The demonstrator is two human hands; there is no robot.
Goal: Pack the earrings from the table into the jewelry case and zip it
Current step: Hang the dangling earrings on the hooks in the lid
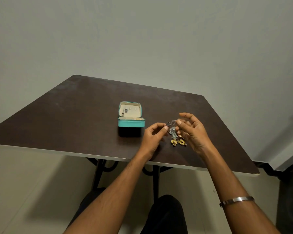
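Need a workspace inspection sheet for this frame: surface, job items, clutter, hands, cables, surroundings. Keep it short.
Surface: dark brown table with a pale edge, on dark legs.
Job's things: teal jewelry case open and unzipped, lid upright, one dark earring hung inside the lid. Silver dangling earring held up over the table. Two gold earrings lie on the table below it; a further piece shows partly behind the right hand.
Clutter: nothing seen.
Hands: left hand and right hand both pinch the silver earring at its top, fingers curled.
Cables: nothing seen.
Surroundings: plain pale wall, pale floor, metal bangle on the right wrist, the person's dark-clad knees below the table.
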